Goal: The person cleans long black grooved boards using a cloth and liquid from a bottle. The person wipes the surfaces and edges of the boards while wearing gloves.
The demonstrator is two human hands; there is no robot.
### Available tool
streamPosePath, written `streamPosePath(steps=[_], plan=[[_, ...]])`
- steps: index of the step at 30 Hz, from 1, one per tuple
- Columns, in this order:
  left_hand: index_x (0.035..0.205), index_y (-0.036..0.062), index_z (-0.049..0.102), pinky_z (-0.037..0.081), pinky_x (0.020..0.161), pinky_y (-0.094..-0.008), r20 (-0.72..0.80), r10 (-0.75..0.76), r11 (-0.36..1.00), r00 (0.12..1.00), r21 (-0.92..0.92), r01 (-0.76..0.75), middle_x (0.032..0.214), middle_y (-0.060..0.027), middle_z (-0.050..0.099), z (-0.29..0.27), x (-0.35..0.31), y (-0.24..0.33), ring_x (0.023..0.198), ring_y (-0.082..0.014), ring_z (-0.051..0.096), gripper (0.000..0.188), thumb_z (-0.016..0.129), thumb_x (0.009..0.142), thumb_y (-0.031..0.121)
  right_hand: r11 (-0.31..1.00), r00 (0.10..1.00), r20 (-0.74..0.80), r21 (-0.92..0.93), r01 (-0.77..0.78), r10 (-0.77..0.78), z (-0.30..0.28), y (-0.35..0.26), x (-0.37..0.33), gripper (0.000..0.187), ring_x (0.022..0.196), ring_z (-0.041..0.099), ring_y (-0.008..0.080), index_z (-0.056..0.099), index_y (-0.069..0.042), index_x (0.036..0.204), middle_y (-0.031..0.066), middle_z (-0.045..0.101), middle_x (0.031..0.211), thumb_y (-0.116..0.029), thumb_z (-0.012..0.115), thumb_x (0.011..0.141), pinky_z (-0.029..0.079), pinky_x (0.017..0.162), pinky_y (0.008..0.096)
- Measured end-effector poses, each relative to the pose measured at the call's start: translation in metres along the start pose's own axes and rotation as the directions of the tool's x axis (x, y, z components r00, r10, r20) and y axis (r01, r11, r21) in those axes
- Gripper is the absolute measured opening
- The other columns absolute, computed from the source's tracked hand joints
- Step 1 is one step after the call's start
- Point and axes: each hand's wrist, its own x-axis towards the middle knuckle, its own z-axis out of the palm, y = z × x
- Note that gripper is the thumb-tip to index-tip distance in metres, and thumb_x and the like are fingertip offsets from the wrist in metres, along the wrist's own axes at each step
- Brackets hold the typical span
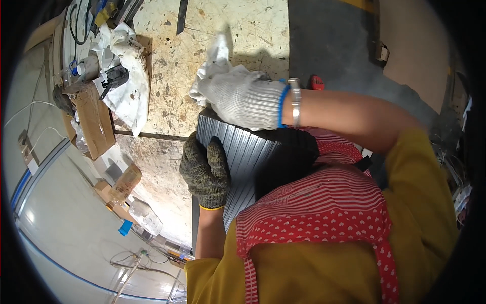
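Note:
A stack of long, shiny black strips (243,157) lies packed side by side in front of me, against my apron. My left hand (205,172), in a dark speckled glove with a yellow cuff, grips the left side of the stack, with its thumb over the top strips. Just beyond the stack's far end is my right hand (245,99), in a white knitted glove with a blue cuff. It is closed on a crumpled white cloth (215,61), whose loose end sticks out past the fingers. The fingertips are hidden in the cloth.
The worn, stained worktable (167,61) has a black strip (182,17) at its far edge. To the left are a dirty white cloth (131,76) with a black tool (115,76) on it, a cardboard box (96,121) and a clear plastic container (125,182). A red object (317,82) lies beyond my right wrist.

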Motion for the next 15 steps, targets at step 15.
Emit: streamPosePath(steps=[15], plan=[[0.112,-0.0094,0.058,0.045,0.059,-0.0427,0.047,-0.113,0.992,0.992,-0.05,0.116,0.076,-0.0213,0.06,-0.004,0.0,0.0,0.062,-0.0345,0.056,0.034,0.062,0.093,0.018,0.557,0.858,0.101,0.721,-0.412,0.504,0.013,0.012,-0.009,0.026,0.065,0.062,0.0138,0.059,0.003,0.115,0.0114,0.066,0.094,-0.017,0.053,0.098,0.058,0.054,0.0233]])
